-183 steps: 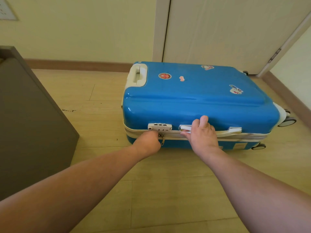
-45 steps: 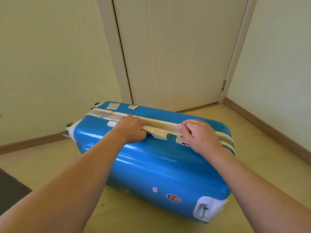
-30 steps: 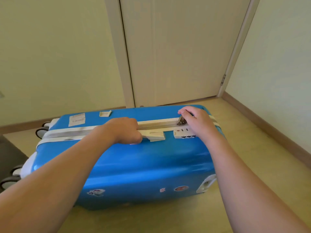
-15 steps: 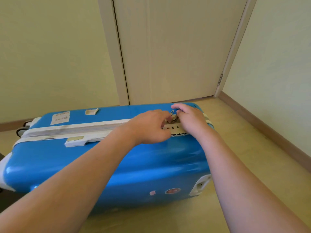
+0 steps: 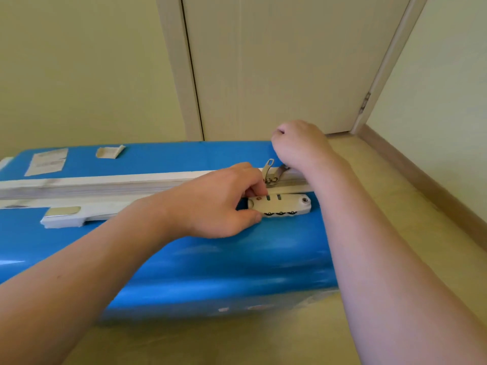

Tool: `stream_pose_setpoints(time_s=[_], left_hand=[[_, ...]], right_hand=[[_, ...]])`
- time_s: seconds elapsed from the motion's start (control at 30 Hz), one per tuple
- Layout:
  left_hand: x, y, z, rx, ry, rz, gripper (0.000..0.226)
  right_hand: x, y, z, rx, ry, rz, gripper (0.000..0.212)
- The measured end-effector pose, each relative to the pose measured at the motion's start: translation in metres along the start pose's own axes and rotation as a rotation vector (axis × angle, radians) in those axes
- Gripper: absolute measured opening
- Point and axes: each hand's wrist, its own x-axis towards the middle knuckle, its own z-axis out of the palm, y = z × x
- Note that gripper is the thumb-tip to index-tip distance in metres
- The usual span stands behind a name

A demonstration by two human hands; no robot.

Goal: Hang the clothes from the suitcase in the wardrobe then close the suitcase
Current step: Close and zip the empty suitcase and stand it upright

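Blue hard shell: the suitcase [image 5: 210, 264] is stood on its long side on the floor [image 5: 395, 206], just in front of the door [image 5: 276, 61], with its halves seen closed together.
Pale wood-look planks: the floor is seen under and to the right of the suitcase.
Off-white panel: the door is shown closed, set in a corner between plain walls.
White band: the zip seam [image 5: 92, 184] is run along the top edge of the suitcase.
Right hand [image 5: 300, 143]: its fingers are curled downward by the far end of the seam; whether the further zip pull [image 5: 283, 170] is held cannot be told, the fingertips being hidden.
Left hand [image 5: 218, 204]: the nearer zip pull [image 5: 268, 167] is pinched at its base by the fingertips, while the thumb is laid against the lock.
Cream block: the combination lock [image 5: 282, 205] is fixed just below the seam, three dials shown.
Paper labels: two stickers [image 5: 46, 162] are stuck on the upper face.
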Motion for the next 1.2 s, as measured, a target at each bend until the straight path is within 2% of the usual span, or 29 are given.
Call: stream_pose_setpoints(time_s=[0.17,0.43,0.67,1.2], left_hand=[[-0.0048,0.0008,0.0073,0.118,0.004,0.133,0.024],[-0.0004,-0.0058,0.0036,0.022,0.004,0.166,0.021],[-0.0053,-0.0014,0.0096,0.106,0.041,0.212,0.024],[-0.0037,-0.0020,0.0099,0.104,0.040,0.195,0.021]], right_hand=[[0.0026,-0.0040,0.0069,-0.144,0.028,0.016,0.041],[0.0052,-0.0067,0.0100,-0.166,-0.045,0.053,0.039],[0.0061,-0.0095,0.0061,-0.191,-0.078,0.079,0.039],[0.0034,-0.0112,0.0030,-0.184,-0.088,0.080,0.035]])
